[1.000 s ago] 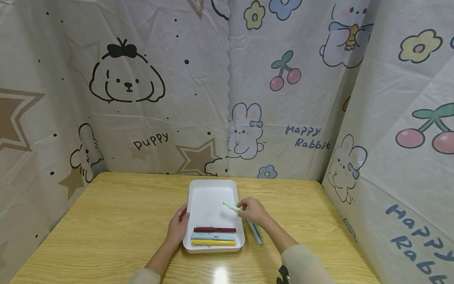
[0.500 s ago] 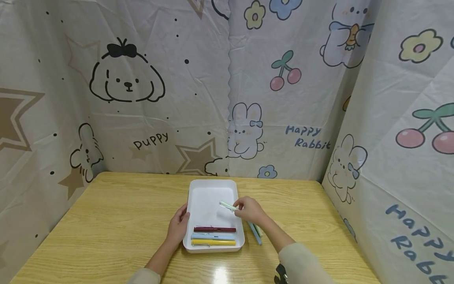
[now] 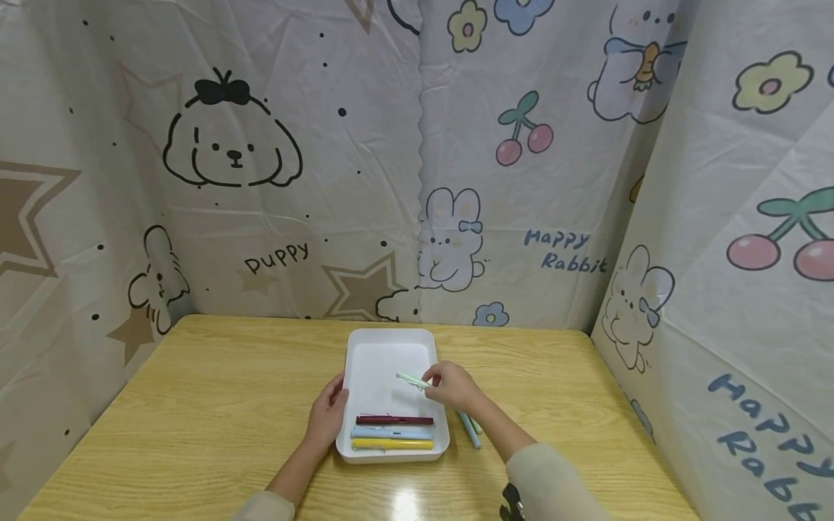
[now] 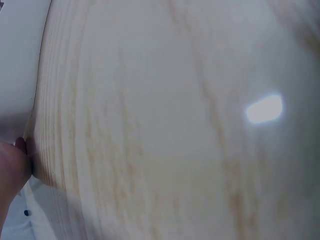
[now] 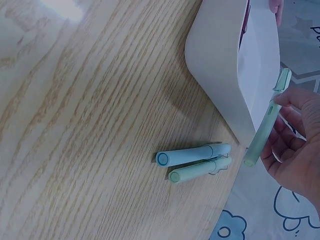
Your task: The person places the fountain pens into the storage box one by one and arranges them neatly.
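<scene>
A white tray [image 3: 384,369] stands on the table, with my left hand [image 3: 326,416] holding its left side; in the left wrist view only part of that hand [image 4: 12,162] shows at the tray's edge. My right hand [image 3: 454,386] pinches a light green pen [image 3: 410,380] between thumb and fingers, above the tray's right half. The pen's full length shows in the right wrist view [image 5: 267,120], capped, with a clip. Lying side by side near the tray's front are a dark red pen [image 3: 394,420], a light blue pen [image 3: 391,433] and a yellow pen [image 3: 392,444].
Right of the tray, a blue pen [image 5: 192,154] and another light green pen [image 5: 200,169] lie close together on the wooden table [image 3: 247,391]. A printed cloth [image 3: 365,181] hangs behind the table and along both sides.
My right hand has moved a little left with the light green pen, bringing it farther over the tray. The left hand and the tray have stayed in place.
</scene>
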Motion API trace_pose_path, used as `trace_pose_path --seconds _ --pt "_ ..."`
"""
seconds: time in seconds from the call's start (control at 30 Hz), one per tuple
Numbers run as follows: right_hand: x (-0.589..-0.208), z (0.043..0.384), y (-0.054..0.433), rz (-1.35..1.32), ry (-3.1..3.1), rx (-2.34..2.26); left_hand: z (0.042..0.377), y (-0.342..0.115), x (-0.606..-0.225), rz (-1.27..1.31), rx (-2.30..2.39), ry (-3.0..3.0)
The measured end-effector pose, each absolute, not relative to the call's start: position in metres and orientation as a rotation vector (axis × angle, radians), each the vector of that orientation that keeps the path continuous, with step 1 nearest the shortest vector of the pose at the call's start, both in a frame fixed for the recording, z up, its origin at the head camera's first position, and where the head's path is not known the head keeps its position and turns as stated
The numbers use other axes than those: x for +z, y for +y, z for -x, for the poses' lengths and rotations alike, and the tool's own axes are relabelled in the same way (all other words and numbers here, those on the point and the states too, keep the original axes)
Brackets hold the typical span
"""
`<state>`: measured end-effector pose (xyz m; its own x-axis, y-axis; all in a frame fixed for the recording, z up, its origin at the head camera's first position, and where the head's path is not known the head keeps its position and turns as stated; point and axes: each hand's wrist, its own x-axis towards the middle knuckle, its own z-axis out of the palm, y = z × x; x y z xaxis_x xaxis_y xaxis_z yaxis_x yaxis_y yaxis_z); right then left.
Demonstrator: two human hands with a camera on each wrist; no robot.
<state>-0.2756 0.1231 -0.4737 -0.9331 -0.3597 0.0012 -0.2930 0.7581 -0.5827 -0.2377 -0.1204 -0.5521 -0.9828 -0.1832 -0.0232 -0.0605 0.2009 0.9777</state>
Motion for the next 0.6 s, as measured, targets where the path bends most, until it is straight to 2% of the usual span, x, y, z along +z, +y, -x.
trace_pose_path --seconds 0.6 --pt "-0.4675 0.2744 0.1127 0.601 2.831 -0.890 0.2363 -0.1214 -0.5515 -0.228 -1.916 -2.377"
